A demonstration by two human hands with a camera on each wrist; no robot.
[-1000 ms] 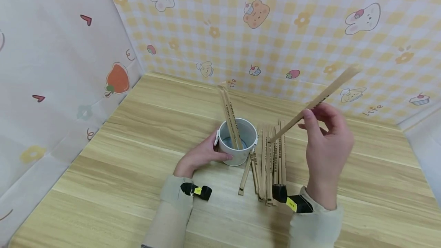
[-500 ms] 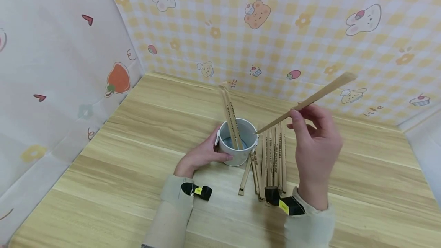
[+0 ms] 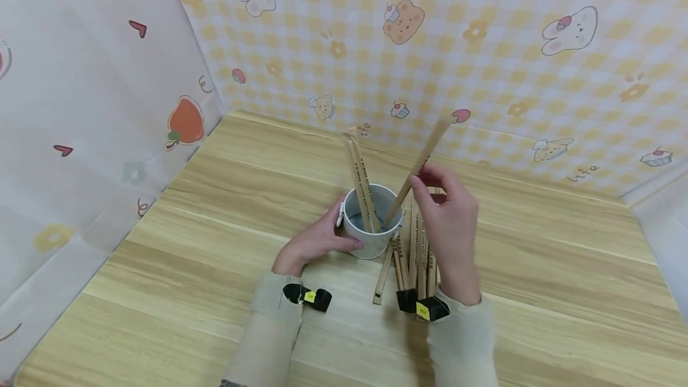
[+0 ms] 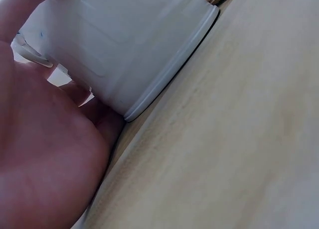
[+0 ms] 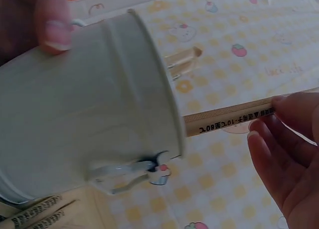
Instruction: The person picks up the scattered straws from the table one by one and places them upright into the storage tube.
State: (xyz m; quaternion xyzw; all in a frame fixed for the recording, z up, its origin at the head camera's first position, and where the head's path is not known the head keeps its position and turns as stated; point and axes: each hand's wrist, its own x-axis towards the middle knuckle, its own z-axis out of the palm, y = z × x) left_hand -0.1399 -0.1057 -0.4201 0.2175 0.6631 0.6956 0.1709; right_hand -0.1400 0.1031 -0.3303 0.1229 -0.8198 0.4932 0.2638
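Two hands are at work around a white bucket that stands upright on a wood-grained desk. The left hand is curled about the bucket's left side, thumb lying across the front of the wall and the other fingers bent behind it, as the left wrist view also shows. The right hand pinches a paper-wrapped straw between thumb and fingertips, about midway up. That straw slants up to the right — its lower end is already inside the bucket, below the rim, and its upper end rises in front of the checked cloth. Dark printing runs along its wrapper.

Inside the bucket, a pair of wrapped straws leans side by side to the left, their tops well above the rim. More lie on the desk just right of the bucket in a loose pile, partly hidden by the right forearm. One straw at the pile's left edge lies at a slant, its near end apart from the rest.

Each wrist carries a black camera over a pale sleeve. Behind the desk hangs the yellow-and-white cloth, printed with cartoon animals and cupcakes; a white sheet with hearts borders the left side.
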